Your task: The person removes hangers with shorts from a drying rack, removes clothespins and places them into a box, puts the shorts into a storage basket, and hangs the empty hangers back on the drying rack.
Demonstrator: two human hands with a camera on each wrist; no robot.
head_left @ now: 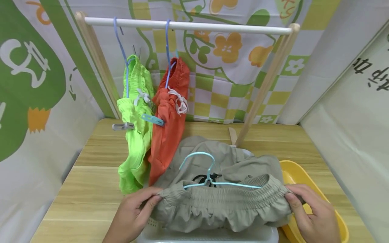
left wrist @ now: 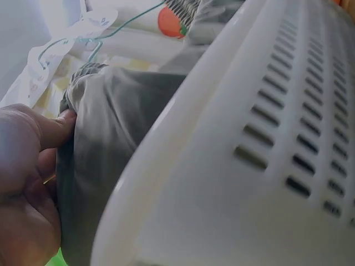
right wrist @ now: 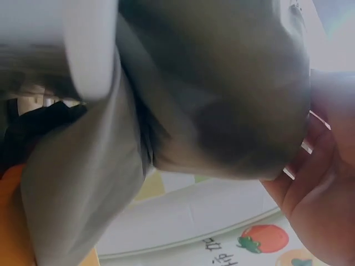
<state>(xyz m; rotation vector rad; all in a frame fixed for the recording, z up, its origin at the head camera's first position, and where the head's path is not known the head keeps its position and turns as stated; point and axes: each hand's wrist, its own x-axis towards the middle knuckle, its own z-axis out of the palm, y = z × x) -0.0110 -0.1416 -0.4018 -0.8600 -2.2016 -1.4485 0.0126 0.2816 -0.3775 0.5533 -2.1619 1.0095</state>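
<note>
Khaki shorts (head_left: 223, 202), gathered elastic waistband stretched between left hand (head_left: 133, 214) and right hand (head_left: 313, 216), each pinching one end. Light-blue hanger (head_left: 209, 175) just behind waistband. Slotted white basket (left wrist: 266, 166) wall under shorts plain only in left wrist view; right wrist view mostly blurred fabric.

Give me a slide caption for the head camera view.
Both hands stretch the khaki elastic-waist shorts over a light-blue wire hanger.
</note>
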